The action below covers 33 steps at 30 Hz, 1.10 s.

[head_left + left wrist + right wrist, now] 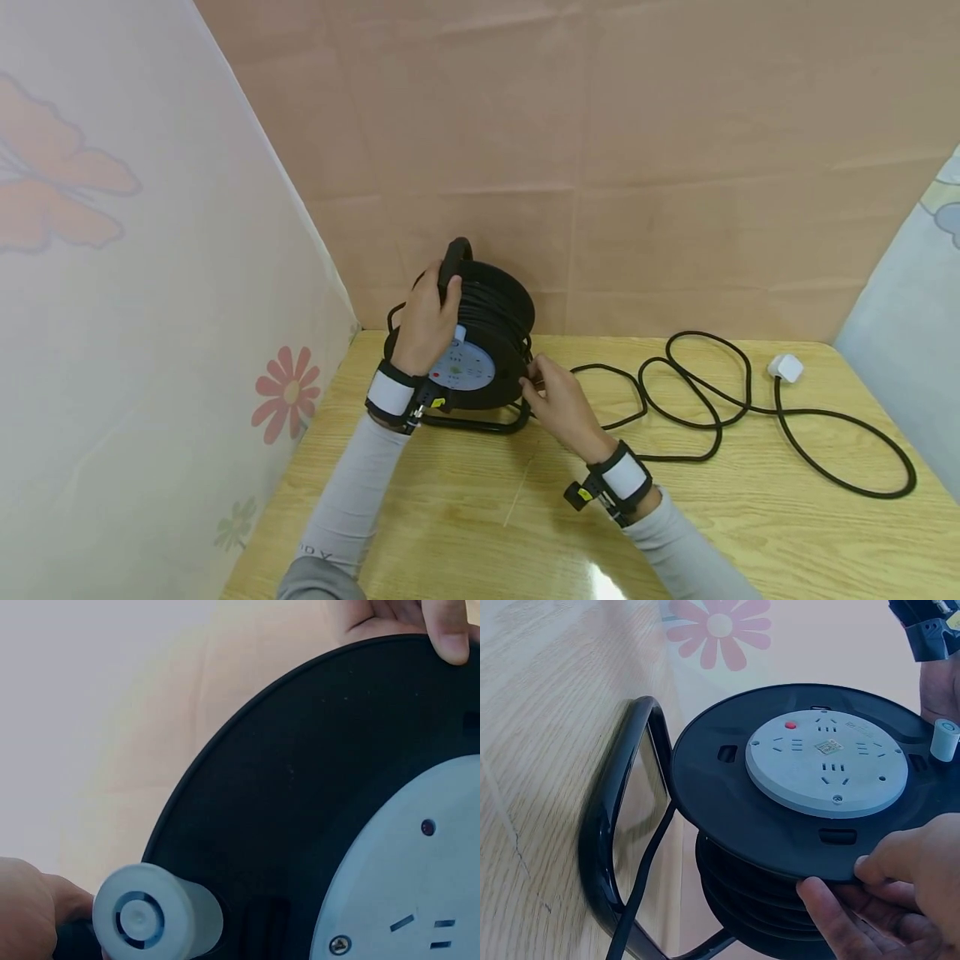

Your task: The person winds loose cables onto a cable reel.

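A black cable reel (510,287) stands on its tubular frame, wound with black cable (757,907). Its round face carries a pale socket panel (810,780) with a red button. My left hand (427,325) grips the carrying handle (453,262) at the top. At the flange's lower right edge, my right hand (562,404) pinches the rim, thumb on the face and fingers behind it, as the right wrist view shows. A small white winding knob (161,915) sits near my left hand and is not held.
Loose black cable (716,425) lies in loops across the right side of the wooden table (480,517), ending in a white plug (785,367). A brown papered wall (637,192) rises behind, and a flower-patterned wall (187,292) stands at left.
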Motion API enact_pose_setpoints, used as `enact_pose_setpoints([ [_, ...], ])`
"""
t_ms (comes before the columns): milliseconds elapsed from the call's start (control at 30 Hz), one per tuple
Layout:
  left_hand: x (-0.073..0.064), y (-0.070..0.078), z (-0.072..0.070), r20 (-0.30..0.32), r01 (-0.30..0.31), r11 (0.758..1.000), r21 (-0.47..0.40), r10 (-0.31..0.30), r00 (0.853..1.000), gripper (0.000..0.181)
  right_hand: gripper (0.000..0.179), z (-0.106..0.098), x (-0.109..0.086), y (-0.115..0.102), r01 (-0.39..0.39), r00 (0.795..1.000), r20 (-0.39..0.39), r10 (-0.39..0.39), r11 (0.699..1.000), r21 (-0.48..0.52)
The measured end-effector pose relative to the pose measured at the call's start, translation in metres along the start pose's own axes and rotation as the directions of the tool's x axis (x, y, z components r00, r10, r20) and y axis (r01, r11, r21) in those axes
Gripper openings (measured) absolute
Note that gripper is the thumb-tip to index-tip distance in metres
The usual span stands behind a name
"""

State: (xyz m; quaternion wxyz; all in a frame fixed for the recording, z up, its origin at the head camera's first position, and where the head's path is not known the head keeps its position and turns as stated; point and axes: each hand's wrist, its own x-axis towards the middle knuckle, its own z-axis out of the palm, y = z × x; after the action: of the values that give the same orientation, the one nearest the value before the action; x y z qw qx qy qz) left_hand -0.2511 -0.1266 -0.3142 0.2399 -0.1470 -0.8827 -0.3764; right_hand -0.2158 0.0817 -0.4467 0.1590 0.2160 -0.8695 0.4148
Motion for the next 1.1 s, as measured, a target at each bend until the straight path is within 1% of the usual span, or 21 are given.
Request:
enact_pose_setpoints([
  [333,-0.006,0.010,0.003,0.025,0.001,1.000,-0.018,0.000,1.000,0.043,0.010,-0.009,-0.009,-0.001,-0.004,1.000,0.003,0.004,1.000,0.004],
  [600,-0.010,0.016,0.009,0.032,0.006,1.000,-0.027,-0.005,0.999,0.047,0.010,-0.015,-0.016,0.004,0.005,1.000,-0.005,-0.005,1.000,-0.008],
  [800,-0.011,0.020,0.012,0.030,-0.001,1.000,-0.015,0.001,1.000,0.044,0.009,-0.018,-0.019,0.005,-0.007,1.000,-0.005,0.007,1.000,-0.006],
  [933,-0.011,0.022,0.014,0.038,-0.004,0.999,-0.032,0.005,0.999,0.040,0.009,-0.021,-0.021,0.005,-0.001,1.000,-0.009,0.000,1.000,-0.008],
  [1100,-0.011,0.024,0.015,0.044,-0.008,0.999,-0.045,0.010,0.999,0.039,0.010,-0.022,-0.022,0.006,0.004,1.000,-0.023,-0.004,1.000,-0.009],
])
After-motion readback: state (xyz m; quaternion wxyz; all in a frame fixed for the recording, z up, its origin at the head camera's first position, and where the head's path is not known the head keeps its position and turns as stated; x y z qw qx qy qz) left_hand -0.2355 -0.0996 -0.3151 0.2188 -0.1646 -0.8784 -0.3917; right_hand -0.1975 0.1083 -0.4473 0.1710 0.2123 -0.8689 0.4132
